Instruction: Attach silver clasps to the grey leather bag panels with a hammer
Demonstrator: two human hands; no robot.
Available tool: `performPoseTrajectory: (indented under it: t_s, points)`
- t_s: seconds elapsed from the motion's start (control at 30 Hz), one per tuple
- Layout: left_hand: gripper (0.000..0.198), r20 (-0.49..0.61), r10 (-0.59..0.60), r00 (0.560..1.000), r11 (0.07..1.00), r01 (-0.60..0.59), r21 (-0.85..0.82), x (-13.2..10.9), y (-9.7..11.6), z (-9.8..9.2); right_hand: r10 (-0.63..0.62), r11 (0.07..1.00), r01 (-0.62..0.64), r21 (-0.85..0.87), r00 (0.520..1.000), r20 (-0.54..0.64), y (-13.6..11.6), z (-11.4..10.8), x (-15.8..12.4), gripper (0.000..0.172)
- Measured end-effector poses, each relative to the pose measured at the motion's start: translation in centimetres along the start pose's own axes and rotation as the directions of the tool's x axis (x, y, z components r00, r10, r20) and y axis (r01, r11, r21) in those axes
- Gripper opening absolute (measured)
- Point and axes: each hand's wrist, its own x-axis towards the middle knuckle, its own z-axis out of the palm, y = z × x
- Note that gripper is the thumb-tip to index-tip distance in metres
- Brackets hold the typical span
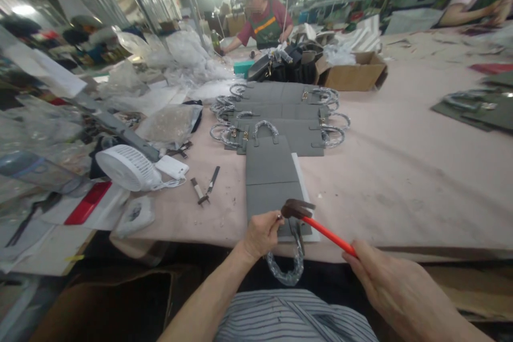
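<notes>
A flat grey bag panel (272, 181) lies on the table in front of me, its plastic-wrapped handle (286, 270) hanging over the near edge. My left hand (262, 232) is closed in a pinch at the panel's near end, on something small I cannot make out. My right hand (374, 272) grips the orange handle of a hammer (306, 212), whose dark head hovers just above the panel, close to my left fingers.
More grey panels with wrapped handles (280, 112) are stacked behind. Pliers (205, 188), a white fan (126, 168) and plastic bags lie at the left. A cardboard box (355, 72) stands further back. Other people work at the far end and far right.
</notes>
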Motion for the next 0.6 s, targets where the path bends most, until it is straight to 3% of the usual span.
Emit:
performPoseTrajectory:
  t_s: [0.1,0.2,0.27,0.33,0.47,0.6]
  points:
    - [0.021,0.013,-0.042,0.999,0.999,0.042,-0.010,0.1,0.3,-0.2,0.131,0.991,-0.128,-0.039,0.984,0.119,2.5,0.8,-0.3,0.029]
    - [0.021,0.031,-0.057,0.998,0.998,0.057,0.011,0.3,0.6,-0.3,0.236,0.968,-0.248,0.045,0.955,0.182,6.2,2.2,0.3,0.031]
    - [0.021,0.027,-0.052,0.998,0.998,0.051,0.020,0.4,0.7,-0.3,0.291,0.948,-0.311,0.071,0.934,0.205,8.4,3.7,1.1,0.032]
    - [0.021,0.019,-0.051,0.999,0.999,0.050,0.019,0.3,0.6,-0.4,0.333,0.942,-0.334,-0.023,0.929,0.159,9.5,5.1,1.9,0.030]
    - [0.020,0.037,-0.109,0.993,0.994,0.109,0.000,-0.1,0.7,-0.5,0.196,0.955,-0.210,-0.210,0.977,-0.087,7.6,7.0,3.2,0.032]
    - [0.020,0.076,-0.191,0.979,0.978,0.196,-0.071,-0.2,1.1,-0.3,0.095,0.981,-0.124,-0.146,0.977,-0.189,3.1,9.1,3.9,0.036]
